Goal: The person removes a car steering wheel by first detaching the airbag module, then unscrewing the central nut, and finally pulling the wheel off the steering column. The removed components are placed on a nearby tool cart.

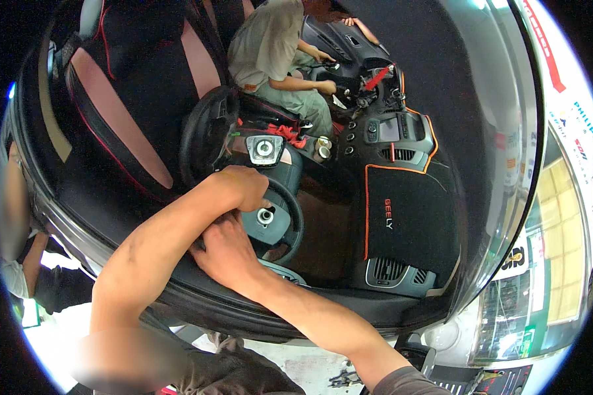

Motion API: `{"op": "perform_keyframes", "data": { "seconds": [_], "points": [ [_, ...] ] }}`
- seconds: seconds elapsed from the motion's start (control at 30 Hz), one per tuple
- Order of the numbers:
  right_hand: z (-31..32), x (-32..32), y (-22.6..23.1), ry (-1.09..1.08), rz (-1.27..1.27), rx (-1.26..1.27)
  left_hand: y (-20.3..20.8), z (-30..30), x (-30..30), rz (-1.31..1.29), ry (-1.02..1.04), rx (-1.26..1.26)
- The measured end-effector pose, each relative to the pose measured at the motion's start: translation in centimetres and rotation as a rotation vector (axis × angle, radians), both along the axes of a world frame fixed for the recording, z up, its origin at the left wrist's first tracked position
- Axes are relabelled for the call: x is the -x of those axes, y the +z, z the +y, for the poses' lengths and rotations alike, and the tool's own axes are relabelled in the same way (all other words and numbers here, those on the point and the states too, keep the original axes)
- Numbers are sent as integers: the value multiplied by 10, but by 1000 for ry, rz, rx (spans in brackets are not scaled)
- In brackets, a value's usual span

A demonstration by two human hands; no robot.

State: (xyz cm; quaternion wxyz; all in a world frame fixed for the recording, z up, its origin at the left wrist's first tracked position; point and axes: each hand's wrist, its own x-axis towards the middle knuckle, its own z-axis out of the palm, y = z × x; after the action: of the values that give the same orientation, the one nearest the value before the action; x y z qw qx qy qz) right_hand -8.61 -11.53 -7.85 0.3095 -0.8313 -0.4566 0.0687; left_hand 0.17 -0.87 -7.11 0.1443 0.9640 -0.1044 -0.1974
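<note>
A dark steering wheel (pixel 298 216) with a grey centre and a bright round hub (pixel 265 216) sits under both my hands. My left hand (pixel 239 187) is closed at the upper left of its rim, with the fingertips mostly hidden. Just below it, my right hand (pixel 228 250) lies with curled fingers at the wheel's left side; what those fingers hold is hidden by the left wrist. Beyond the left hand, a grey cover piece with a round emblem (pixel 265 149) lies near the seat, beside a second black steering wheel (pixel 190 141).
A person (pixel 273 59) sits across the car, hands at a loosened centre console. Red cloth (pixel 286 135) and a can (pixel 323 149) lie between us. The orange-edged dashboard mat (pixel 412 217) is to the right, the black and pink seat (pixel 122 118) to the left. Another person (pixel 29 270) stands outside.
</note>
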Motion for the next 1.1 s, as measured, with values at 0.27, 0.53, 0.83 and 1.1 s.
{"op": "perform_keyframes", "data": {
  "seconds": [0.27, 0.53, 0.83, 1.1],
  "points": [
    [1, -4, -7, 30, -46, -49, 13, 1, 1, 22, 55, -28],
    [0, -2, -4, 5, -27, 5, 12, -1, 4, 4, 46, -13],
    [1, -2, -2, 23, -37, 10, 11, -1, 1, 19, 30, -35],
    [-2, 0, 2, 22, -67, -37, 11, -3, 3, 3, 29, -42]
  ]
}}
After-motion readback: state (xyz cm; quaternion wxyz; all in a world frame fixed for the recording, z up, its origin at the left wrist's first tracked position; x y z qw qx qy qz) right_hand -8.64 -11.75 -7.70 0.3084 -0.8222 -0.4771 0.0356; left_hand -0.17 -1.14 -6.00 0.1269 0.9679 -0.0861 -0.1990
